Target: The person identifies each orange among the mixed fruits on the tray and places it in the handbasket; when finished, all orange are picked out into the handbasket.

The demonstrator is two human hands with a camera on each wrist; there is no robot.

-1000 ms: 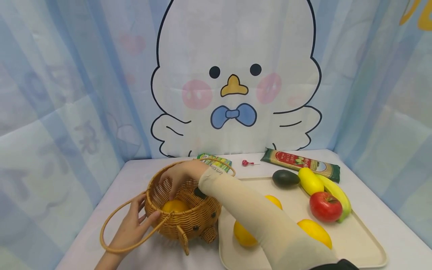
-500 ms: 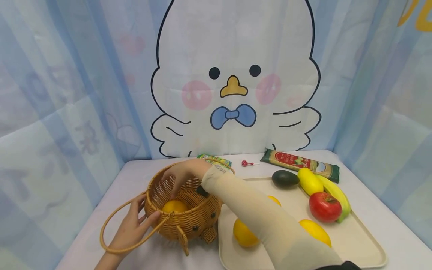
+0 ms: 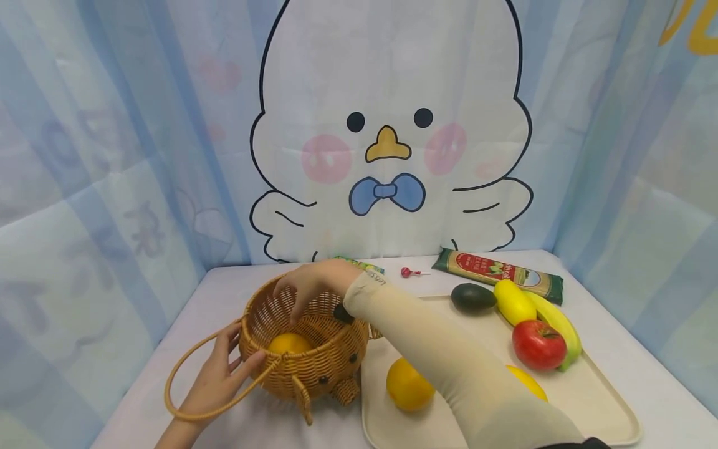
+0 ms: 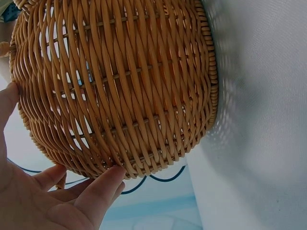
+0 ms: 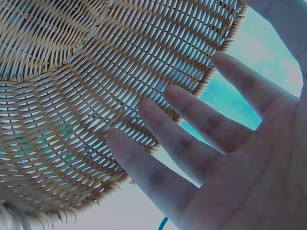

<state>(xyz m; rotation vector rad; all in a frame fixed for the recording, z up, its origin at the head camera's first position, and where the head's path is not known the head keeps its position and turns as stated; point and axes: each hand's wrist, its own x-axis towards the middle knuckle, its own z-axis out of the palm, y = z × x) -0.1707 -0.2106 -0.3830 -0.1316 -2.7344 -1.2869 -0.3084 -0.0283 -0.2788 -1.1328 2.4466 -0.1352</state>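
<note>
A round wicker basket (image 3: 342, 355) with an animal face and rope handles stands on the table in the head view. At its left side, my left hand (image 3: 215, 380) holds the wall, thumb by the rim and fingers spread along the outside, as the left wrist view also shows. Inside the basket lies an orange-yellow fruit (image 3: 288, 343). Over the basket's opening, my right hand (image 3: 314, 287) reaches in with fingers pointing down and nothing held. The right wrist view shows its fingers (image 5: 187, 143) extended and apart before the woven wall.
A cream tray (image 3: 589, 405) at right bears a yellow-orange fruit (image 3: 411, 383), a red apple (image 3: 538, 344), a banana (image 3: 561, 330), a lemon (image 3: 514, 302) and an avocado (image 3: 473, 298). Behind lie a lollipop (image 3: 406, 272), a long packet (image 3: 499, 273) and a green packet (image 3: 364, 264).
My right hand has shifted slightly up and to the right, away from the fruit in the basket. Its sleeve now hides a yellow fruit on the tray. My left hand stays nearly still.
</note>
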